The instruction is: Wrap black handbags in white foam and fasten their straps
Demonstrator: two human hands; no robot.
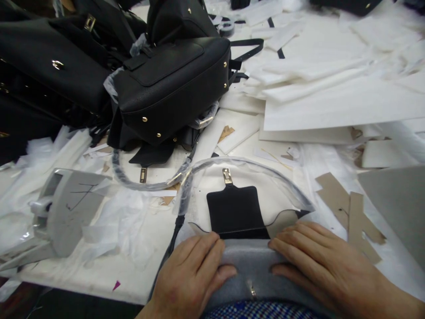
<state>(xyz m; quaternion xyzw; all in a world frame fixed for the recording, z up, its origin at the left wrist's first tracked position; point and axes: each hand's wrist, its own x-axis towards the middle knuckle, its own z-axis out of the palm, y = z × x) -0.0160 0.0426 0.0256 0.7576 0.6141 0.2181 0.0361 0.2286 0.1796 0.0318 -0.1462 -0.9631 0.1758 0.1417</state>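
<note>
A handbag lies in front of me, its near side covered by a greyish translucent sheet. My left hand grips its top edge left of the middle, fingers over and thumb on the near face. My right hand holds the same edge on the right in a like way. Beyond the edge lies the bag's black flap with a gold clasp plate. A plastic-wrapped handle arches around the flap. Below my hands a small gold fitting shows on the near face.
Several black handbags are piled at the back left. A grey holder stands at left among crumpled clear plastic. White sheets spread over the back right, and brown card pieces lie right of the bag.
</note>
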